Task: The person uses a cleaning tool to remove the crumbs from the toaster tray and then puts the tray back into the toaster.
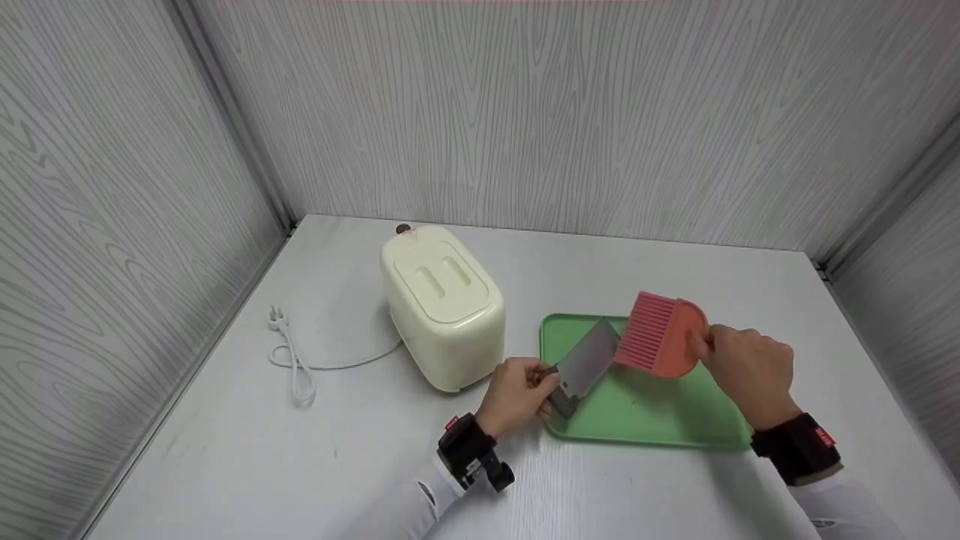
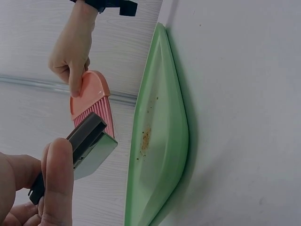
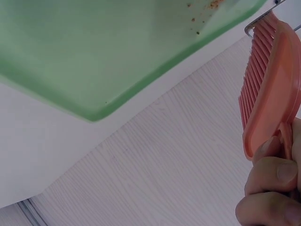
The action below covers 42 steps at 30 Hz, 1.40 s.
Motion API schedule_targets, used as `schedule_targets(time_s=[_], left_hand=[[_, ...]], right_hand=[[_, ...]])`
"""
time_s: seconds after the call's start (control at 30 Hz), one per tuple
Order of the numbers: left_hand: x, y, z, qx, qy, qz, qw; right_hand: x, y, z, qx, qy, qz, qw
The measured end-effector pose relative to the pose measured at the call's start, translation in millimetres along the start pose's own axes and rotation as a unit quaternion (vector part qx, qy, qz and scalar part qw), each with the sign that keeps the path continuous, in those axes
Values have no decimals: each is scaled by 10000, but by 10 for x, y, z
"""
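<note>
My left hand point(image 1: 517, 397) pinches the dark grey end of a metal crumb tray point(image 1: 589, 358), holding it tilted above the left part of a green serving tray point(image 1: 645, 437). In my right hand point(image 1: 750, 367) is the handle of an orange brush point(image 1: 681, 341) with pink bristles point(image 3: 257, 66). The bristle tips meet the crumb tray's far edge. Brown crumbs point(image 2: 146, 140) lie scattered on the green tray below.
Left of the green tray stands a cream toaster point(image 1: 450, 315) with its lid on. Its white cord and plug point(image 1: 279, 321) lie on the table farther left. Wood-grain panels point(image 1: 525, 112) close off the back and sides.
</note>
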<state>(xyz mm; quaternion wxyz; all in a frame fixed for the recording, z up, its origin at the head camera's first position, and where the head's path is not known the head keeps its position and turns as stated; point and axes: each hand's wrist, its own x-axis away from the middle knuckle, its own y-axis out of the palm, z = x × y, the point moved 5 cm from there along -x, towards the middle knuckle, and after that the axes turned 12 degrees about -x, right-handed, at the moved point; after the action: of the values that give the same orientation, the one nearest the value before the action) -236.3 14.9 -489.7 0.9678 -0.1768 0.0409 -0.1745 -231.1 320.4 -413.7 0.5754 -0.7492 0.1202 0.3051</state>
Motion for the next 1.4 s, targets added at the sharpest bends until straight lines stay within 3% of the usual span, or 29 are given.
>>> schedule_targets(time_s=[0.2, 0.43, 0.57, 0.8, 0.97, 1.4], left_hand=[[-4, 7, -4, -119, 52, 9, 9999], [-5, 6, -4, -194, 67, 48, 9998], [-3, 8, -2, -206, 67, 46, 9998], [1, 13, 13, -198, 53, 68, 9998], [-9, 11, 12, -221, 20, 63, 9997], [-8, -8, 7, -165, 18, 58, 9998]], right_hand=[[-46, -24, 169, -307, 711, -478, 9958], [-172, -16, 198, -909, 1485, -1293, 9762], [-231, 44, 95, -1046, 1435, -1419, 9738], [-272, 165, -96, -889, 1027, -1114, 9845], [-242, 258, -181, -921, 966, -1333, 9820], [-188, 259, -4, -660, 1124, -1306, 9828]])
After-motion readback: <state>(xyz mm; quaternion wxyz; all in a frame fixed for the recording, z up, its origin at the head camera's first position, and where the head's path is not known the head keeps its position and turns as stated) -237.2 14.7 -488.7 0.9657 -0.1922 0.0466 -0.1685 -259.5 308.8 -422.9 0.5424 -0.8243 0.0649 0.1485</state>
